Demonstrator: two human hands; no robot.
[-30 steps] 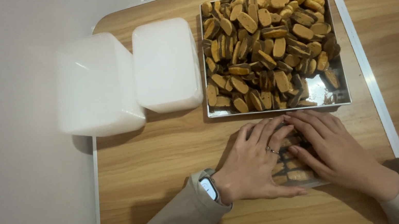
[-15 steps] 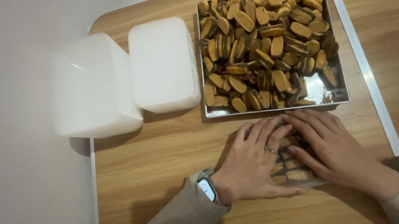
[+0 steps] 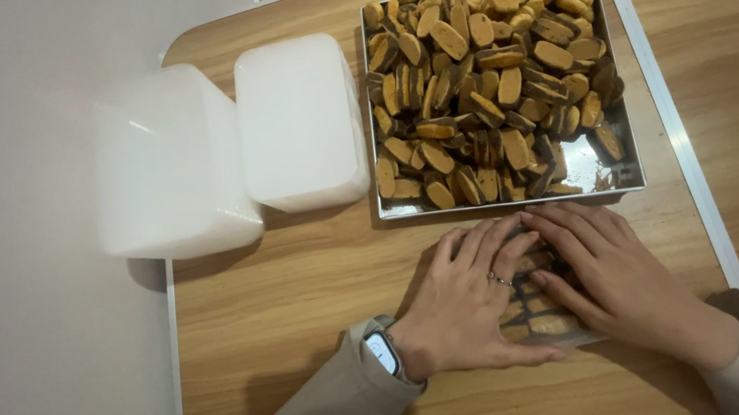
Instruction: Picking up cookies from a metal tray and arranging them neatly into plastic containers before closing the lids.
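the big metal tray (image 3: 631, 171) sits at the far right part of the wooden table (image 3: 303, 284). it is piled with flat oval cookies (image 3: 486, 75), tan with dark sides. one bare shiny patch shows in the tray's near right corner. the tray's right rim is close to the table's pale right edge, with just a thin strip of wood between them.

just in front of the tray, on the near side, is a small clear box (image 3: 538, 309) with cookies lined up inside. both hands lie flat on top of it. the left hand (image 3: 470, 304) covers the box's left part, fingers spread and pointing toward the tray. it has a ring on one finger and a watch (image 3: 382, 351) on the wrist. the right hand (image 3: 610, 275) covers the box's right part. the fingertips of both hands meet just short of the tray's near rim. the hands are pressing down, open and flat, not closed around anything.

to the left of the tray stand two white plastic tubs. the smaller tub (image 3: 300, 121) is just beside the tray's left rim. the bigger tub (image 3: 166, 164) is further left and hangs over the table's left edge.

left of the hands, the wood in front of the tubs is bare, so there is room there.
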